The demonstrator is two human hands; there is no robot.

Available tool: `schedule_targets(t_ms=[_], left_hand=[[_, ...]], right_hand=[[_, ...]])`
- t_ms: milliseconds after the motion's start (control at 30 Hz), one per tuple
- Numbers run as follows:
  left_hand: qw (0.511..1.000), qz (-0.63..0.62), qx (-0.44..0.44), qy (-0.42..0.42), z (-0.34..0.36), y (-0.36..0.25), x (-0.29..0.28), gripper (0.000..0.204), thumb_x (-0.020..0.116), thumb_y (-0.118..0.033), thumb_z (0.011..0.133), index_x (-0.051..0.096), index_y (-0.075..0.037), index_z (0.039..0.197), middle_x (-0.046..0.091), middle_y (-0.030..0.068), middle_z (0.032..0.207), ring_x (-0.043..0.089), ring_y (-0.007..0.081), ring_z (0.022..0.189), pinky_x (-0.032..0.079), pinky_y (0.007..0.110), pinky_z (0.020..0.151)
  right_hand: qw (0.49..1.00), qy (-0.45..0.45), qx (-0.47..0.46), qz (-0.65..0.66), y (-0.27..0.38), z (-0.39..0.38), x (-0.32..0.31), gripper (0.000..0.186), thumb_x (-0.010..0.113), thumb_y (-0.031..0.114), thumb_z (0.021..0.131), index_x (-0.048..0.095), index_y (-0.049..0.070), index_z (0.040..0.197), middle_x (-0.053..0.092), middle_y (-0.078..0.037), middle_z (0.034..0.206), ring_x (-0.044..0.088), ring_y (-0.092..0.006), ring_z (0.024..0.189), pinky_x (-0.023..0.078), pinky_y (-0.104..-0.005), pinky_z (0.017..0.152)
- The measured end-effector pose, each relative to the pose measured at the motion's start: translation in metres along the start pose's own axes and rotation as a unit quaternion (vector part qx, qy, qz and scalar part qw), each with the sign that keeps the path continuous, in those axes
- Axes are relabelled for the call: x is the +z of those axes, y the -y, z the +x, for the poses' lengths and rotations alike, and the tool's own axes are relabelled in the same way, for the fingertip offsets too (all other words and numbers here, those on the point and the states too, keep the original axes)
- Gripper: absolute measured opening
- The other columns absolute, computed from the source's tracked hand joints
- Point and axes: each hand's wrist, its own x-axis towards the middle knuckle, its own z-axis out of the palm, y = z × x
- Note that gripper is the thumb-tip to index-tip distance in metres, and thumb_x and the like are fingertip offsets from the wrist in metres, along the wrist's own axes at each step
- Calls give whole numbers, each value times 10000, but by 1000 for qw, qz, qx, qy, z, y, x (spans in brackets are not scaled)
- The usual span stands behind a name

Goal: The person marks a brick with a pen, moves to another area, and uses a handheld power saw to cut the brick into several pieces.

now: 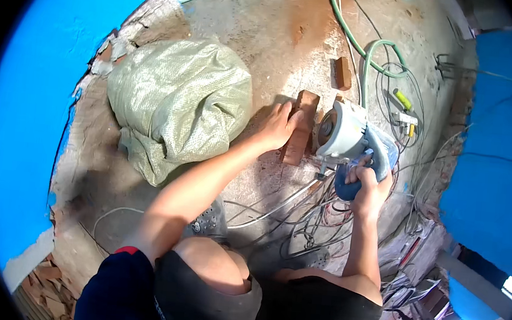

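Observation:
I squat over a dusty floor with a reddish-brown brick [298, 140] lying lengthwise in front of me. My left hand [278, 125] steadies it from the left, with the thumb against its upper side and the fingers curled beside it. My right hand [369, 187] is wrapped round the blue rear handle of a handheld circular saw [344, 134]. The saw has a grey guard and a round blade [327, 128] facing the brick's right side. Whether blade and brick touch, I cannot tell.
A stuffed pale green woven sack [179, 98] sits at the left. Another brick piece [343, 73] lies beyond the saw. A green hose [366, 66] curls at the upper right, near a power strip [404, 119]. Tangled cables [318, 217] lie by my feet. Blue walls flank the floor.

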Motion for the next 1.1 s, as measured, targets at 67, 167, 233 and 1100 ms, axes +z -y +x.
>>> schedule_targets(t_ms=[67, 167, 233, 1100], left_hand=[[996, 89, -8, -26, -4, -21, -3, 706, 478, -490, 991, 348, 50, 1425, 451, 322, 1380, 449, 478, 1277, 359, 475, 1093], [991, 130, -37, -6, -10, -66, -7, 851, 642, -463, 904, 264, 71, 1448, 457, 355, 1342, 477, 491, 1243, 413, 478, 1049], [982, 166, -86, 31, -7, -69, -9, 903, 794, -395, 763, 308, 96, 1345, 520, 341, 1276, 568, 481, 1128, 495, 485, 936], [953, 264, -68, 132, -13, -19, -24, 457, 671, -203, 874, 555, 71, 1221, 663, 203, 1132, 638, 298, 1048, 482, 379, 927]], right_hand=[[1000, -21, 0, 0, 7, -8, -10, 187, 505, -14, 749, 527, -41, 932, 504, -64, 729, 471, -148, 556, 447, -308, 530], [999, -39, 4, -15, 11, -19, -31, 195, 502, -2, 738, 524, -46, 927, 505, -70, 731, 482, -152, 559, 450, -305, 529], [998, -48, 15, -26, 9, -25, -38, 197, 504, 4, 733, 524, -46, 923, 509, -78, 735, 494, -156, 562, 454, -301, 530], [998, -50, 27, 3, -16, -43, -75, 194, 542, 48, 724, 532, -35, 900, 526, -71, 720, 505, -141, 546, 446, -281, 516]])
